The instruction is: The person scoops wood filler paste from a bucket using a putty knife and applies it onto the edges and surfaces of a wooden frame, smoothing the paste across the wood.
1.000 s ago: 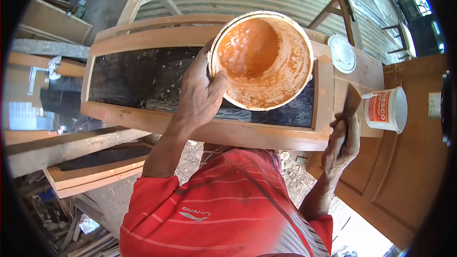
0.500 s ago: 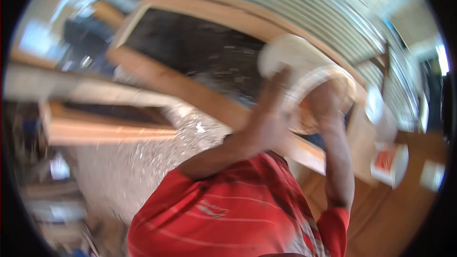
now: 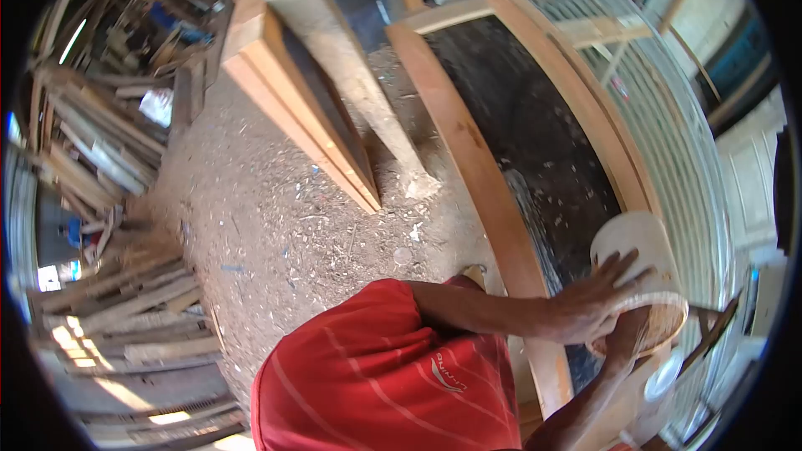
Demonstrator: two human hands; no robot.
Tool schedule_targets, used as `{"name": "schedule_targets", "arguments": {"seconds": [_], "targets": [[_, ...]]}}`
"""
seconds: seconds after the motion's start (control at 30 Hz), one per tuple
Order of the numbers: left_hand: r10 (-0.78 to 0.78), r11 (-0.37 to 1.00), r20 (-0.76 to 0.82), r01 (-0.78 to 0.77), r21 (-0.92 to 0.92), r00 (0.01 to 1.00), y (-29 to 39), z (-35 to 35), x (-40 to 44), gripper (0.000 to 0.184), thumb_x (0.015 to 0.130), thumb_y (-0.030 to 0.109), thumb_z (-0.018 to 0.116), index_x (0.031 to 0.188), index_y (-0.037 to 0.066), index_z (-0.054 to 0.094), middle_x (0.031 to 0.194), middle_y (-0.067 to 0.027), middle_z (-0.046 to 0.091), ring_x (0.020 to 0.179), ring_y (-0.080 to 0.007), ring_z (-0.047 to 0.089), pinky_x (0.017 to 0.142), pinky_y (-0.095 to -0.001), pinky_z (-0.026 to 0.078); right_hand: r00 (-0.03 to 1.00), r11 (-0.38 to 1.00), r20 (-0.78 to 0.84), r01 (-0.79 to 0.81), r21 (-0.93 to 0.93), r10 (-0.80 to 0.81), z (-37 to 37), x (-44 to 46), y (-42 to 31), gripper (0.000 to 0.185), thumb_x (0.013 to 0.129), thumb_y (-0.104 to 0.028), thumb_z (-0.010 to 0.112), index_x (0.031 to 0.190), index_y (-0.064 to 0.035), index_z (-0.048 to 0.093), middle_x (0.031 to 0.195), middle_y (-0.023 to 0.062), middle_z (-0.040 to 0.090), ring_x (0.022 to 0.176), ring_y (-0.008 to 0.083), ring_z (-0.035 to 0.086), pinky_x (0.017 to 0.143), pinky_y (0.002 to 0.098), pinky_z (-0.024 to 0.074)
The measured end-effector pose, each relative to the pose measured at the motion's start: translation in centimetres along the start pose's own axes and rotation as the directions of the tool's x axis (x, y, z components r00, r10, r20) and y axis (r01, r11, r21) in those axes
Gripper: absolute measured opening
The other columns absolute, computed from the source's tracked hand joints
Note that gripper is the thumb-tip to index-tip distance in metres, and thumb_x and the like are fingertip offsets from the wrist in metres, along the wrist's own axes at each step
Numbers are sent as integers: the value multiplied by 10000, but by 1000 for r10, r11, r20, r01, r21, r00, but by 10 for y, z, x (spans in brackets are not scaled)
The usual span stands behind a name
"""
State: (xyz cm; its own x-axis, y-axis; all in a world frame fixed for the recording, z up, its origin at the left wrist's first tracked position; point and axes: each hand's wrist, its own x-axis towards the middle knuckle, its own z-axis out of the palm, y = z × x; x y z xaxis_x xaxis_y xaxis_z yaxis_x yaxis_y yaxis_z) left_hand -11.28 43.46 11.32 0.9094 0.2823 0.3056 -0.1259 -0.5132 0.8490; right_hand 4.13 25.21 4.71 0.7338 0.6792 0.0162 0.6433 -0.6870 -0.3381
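A whitish bucket (image 3: 632, 238) lies tilted over the near end of a wooden frame with a black panel (image 3: 526, 108); its open mouth faces toward me. My left hand (image 3: 597, 296) presses on the bucket's outer side near the rim, fingers spread over the wall. Into the mouth reaches my right hand (image 3: 628, 336), its fingers hidden inside. Brownish material (image 3: 666, 321) shows on the bucket's inner wall. Pale flecks are scattered over the black panel.
Another wooden frame (image 3: 301, 125) leans by a post (image 3: 334, 42) on the left. Wood shavings litter the dirt floor (image 3: 276, 259). Timber piles (image 3: 100, 150) line the far left, corrugated metal sheets (image 3: 660, 134) the right. A white lid (image 3: 662, 376) lies near the bucket.
My view has swung round to the left, so the frame and bucket now appear farther right and the floor and timber show more. My left hand stays on the bucket, my right inside it.
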Motion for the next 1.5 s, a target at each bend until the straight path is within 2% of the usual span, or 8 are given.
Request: {"name": "schedule_targets", "arguments": {"seconds": [0.13,0.37,0.7,1.0,1.27,1.33,1.43,1.5], "targets": [[1,1000,36,-2,22,999,-6,19,3,964,933,83,743,1737,140,214,1758,-320,169,1576,-610,274,1288,-650,352,1000,1000,-1,-27,13,27,1,-5,11,753,935,-220,779,1582,-15,453,1535,308,535,1453,489,480,1219,591,374],[-15,995,-59,20,94,998,-10,46,5,927,950,123,752,1719,126,234,1745,-313,202,1577,-596,287,1248,-621,443,999,999,14,-47,26,46,2,7,22,740,923,-228,791,1552,-8,470,1503,305,546,1422,491,498,1196,585,391],[-39,983,-112,59,177,993,-7,55,9,928,953,207,751,1720,141,234,1736,-311,217,1575,-585,304,1230,-623,463,998,997,47,-45,62,42,5,22,36,722,907,-239,810,1510,2,494,1458,302,562,1377,493,523,1162,576,415],[-130,983,-112,143,119,985,6,47,18,820,1006,211,665,1718,164,261,1733,-308,241,1561,-585,336,1292,-657,329,991,987,121,-74,139,57,7,26,46,707,893,-249,826,1473,11,515,1417,299,576,1336,494,545,1132,569,437],[-53,981,-92,69,179,994,4,45,23,811,1039,275,651,1732,165,244,1736,-307,239,1560,-576,346,1248,-703,368,965,944,254,-138,300,60,-10,35,61,695,880,-258,841,1439,19,534,1381,296,589,1300,496,565,1105,562,456],[-37,984,-97,53,169,995,4,40,24,808,1050,304,650,1732,160,242,1736,-308,240,1550,-574,364,1228,-706,397,957,912,288,-133,387,18,-24,32,46,692,876,-260,844,1431,21,539,1372,295,592,1291,496,570,1098,561,461],[-18,984,-131,41,175,991,0,38,25,813,1055,338,656,1730,153,242,1733,-312,243,1531,-580,391,1204,-704,433,915,791,341,-39,611,-218,-57,32,-9,419,1012,-200,703,1337,50,615,1255,264,661,1180,404,649,1028,489,517],[-6,984,-168,36,173,986,-2,40,22,823,1047,341,670,1729,156,248,1731,-314,246,1519,-586,405,1193,-705,446,921,819,333,-26,573,-203,-62,30,-21,403,1019,-201,694,1325,50,621,1232,256,664,1154,393,650,1008,482,520]]}}
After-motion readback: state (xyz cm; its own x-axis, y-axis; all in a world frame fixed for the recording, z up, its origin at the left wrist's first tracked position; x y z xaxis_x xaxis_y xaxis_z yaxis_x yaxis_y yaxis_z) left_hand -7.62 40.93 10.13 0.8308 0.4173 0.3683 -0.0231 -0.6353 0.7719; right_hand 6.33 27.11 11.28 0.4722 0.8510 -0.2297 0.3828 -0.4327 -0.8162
